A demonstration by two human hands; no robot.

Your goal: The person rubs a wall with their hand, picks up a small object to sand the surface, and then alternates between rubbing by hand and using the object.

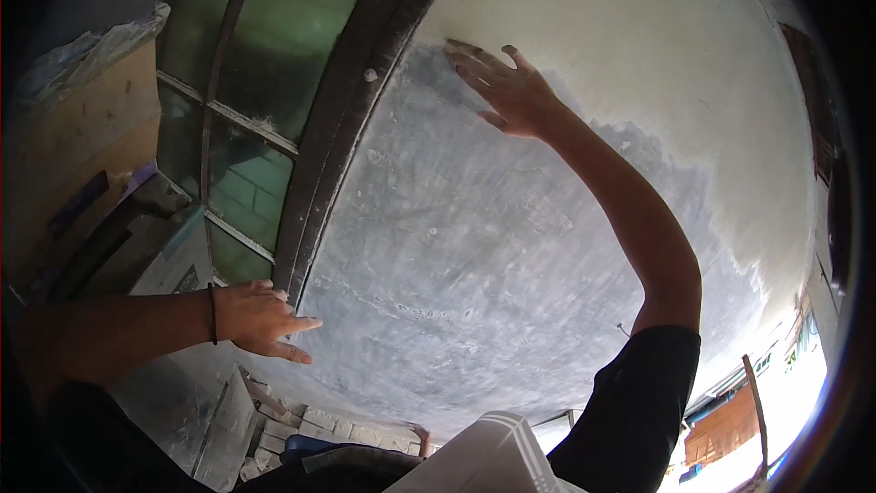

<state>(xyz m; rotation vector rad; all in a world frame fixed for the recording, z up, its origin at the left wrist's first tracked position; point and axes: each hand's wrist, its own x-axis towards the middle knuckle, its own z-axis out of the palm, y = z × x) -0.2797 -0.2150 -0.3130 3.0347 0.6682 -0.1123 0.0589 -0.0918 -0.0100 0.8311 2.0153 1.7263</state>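
My right hand [507,91] reaches up and lies flat against the wall, fingers stretched out and thumb apart. Its fingertips look pale with dust and rest where a grey patch [447,219] meets the cream wall surface [630,27], close to the dark door frame [351,82]. Under the palm, the surface is hidden. Lower left, my left hand [265,318] is empty, wearing a thin black wristband [213,313]. Its index finger and thumb are spread apart while the other fingers curl near the foot of the frame, in front of the grey patch.
Green glass panes [287,36] fill the window beside the frame. A grey cabinet-like box [187,256] and a brown board [91,137] stand at left. Pale bricks [319,420] are stacked below. Bright daylight and an orange sheet [725,429] show at lower right.
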